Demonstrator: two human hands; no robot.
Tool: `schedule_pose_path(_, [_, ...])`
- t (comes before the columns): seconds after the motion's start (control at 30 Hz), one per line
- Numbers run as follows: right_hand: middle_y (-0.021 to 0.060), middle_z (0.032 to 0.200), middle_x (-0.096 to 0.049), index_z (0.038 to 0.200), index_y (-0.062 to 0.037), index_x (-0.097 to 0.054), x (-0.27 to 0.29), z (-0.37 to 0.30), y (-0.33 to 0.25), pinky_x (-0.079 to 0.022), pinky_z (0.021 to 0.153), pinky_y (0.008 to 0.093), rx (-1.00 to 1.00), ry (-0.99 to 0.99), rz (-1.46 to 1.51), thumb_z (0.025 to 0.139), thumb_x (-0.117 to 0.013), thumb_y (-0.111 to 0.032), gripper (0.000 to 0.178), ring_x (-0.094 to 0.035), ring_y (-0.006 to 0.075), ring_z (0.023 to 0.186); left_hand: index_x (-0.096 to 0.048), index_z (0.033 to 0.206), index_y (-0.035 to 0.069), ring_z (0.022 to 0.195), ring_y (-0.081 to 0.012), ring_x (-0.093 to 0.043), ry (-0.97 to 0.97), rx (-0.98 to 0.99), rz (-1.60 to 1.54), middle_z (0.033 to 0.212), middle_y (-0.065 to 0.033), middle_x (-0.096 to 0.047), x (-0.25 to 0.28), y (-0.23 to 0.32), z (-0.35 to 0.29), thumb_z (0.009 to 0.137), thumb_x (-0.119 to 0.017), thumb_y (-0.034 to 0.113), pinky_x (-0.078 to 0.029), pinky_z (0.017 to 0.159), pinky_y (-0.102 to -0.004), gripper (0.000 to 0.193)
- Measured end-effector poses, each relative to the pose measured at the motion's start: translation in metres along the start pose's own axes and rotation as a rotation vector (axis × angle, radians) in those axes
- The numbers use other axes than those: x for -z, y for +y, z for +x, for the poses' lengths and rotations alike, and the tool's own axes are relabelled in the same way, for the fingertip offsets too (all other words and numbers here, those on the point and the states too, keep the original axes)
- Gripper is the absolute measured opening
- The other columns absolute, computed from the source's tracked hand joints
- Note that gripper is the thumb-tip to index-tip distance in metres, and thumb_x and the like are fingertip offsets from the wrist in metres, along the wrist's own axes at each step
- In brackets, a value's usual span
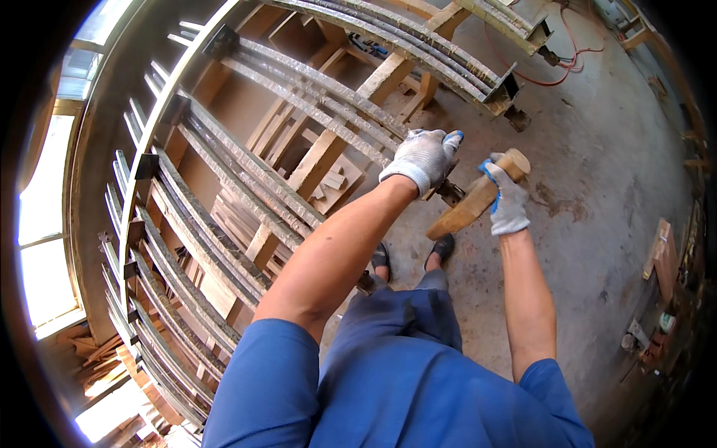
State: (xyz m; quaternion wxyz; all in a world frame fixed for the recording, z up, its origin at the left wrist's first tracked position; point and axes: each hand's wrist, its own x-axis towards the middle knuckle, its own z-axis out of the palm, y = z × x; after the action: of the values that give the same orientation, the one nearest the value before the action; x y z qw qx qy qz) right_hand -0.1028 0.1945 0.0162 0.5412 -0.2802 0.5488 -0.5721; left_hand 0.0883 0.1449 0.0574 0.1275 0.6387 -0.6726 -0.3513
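Observation:
My left hand, in a pale knitted glove with blue on the fingertips, is closed at the near end of a pair of long metal bars. What its fingers hold is hidden by the hand itself. Just below it a dark metal fitting sticks out, like those on the neighbouring bar ends. To the right, my right hand wears a matching glove and grips a short, thick piece of wood. That wood is rounded at its upper end and slants down to the left, passing close by the fitting.
Several more pairs of crusted metal bars fan out on my left from a curved metal rim. Wooden beams and loose boards lie beneath them. Further bars end in dark brackets ahead. A red hose crosses the concrete floor.

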Motion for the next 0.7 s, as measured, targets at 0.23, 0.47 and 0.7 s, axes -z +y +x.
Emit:
schedule_pose_path(0.23, [0.0036, 0.097, -0.067, 0.109, -0.0046, -0.065, -0.004, -0.005, -0.002, -0.054, 0.084, 0.0312, 0.034, -0.108, -0.07, 0.078, -0.079, -0.008, 0.034, -0.065, 0.0146, 0.088, -0.069, 0.111, 0.002, 0.11, -0.0457, -0.061, -0.028, 0.021, -0.025, 0.112, -0.0271, -0.067, 0.003, -0.004, -0.001, 0.104, -0.041, 0.047, -0.046, 0.098, -0.0487, 0.054])
schedule_pose_path(0.47, [0.0035, 0.1, -0.067, 0.104, -0.0042, -0.067, -0.016, 0.022, 0.01, -0.055, 0.083, 0.0325, -0.118, -0.02, 0.103, 0.078, -0.082, -0.01, 0.031, -0.066, 0.0152, 0.089, -0.069, 0.112, 0.001, 0.111, -0.0455, -0.06, -0.031, 0.034, -0.015, 0.113, -0.0269, -0.067, 0.006, 0.001, -0.002, 0.104, -0.042, 0.047, -0.046, 0.098, -0.0485, 0.053])
schedule_pose_path(0.7, [0.0043, 0.102, -0.068, 0.109, -0.0068, -0.064, -0.039, -0.051, 0.011, -0.056, 0.082, 0.0347, 0.28, -0.148, -0.287, 0.076, -0.086, -0.015, 0.041, -0.067, 0.0183, 0.092, -0.067, 0.114, 0.001, 0.112, -0.0459, -0.06, -0.001, 0.005, -0.019, 0.115, -0.027, -0.066, -0.003, -0.006, 0.001, 0.104, -0.042, 0.045, -0.046, 0.098, -0.0484, 0.052])
